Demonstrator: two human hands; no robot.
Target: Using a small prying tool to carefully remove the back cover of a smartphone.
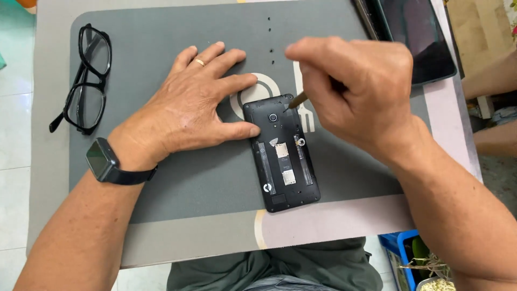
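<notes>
At the centre of the frame, the right hand (358,89) has its grip closed around a thin tool (298,100), fingers bunched together over the handle so only the brownish shaft shows. Its tip rests on the upper right corner of a black phone (281,152), which lies face down with the back cover off, just below the middle of the frame. The left hand (196,102) lies flat beside it, grip spread apart and holding nothing; thumb and forefinger press against the phone's upper left edge to steady it. A ring sits on one finger, and a dark smartwatch (102,161) wraps the wrist at lower left.

Judging by the tool's placement, the step in hand looks like working a screw at the top of the inner frame. The next move would call for keeping the tip seated squarely and the body pinned so it cannot slide.

Several tiny dark screws (270,51) lie in a loose column above the hands. Everything rests on a grey mat (188,183) covering the table (48,161). Black glasses (86,78) lie folded at upper left, and a dark tablet (414,32) sits at upper right.
</notes>
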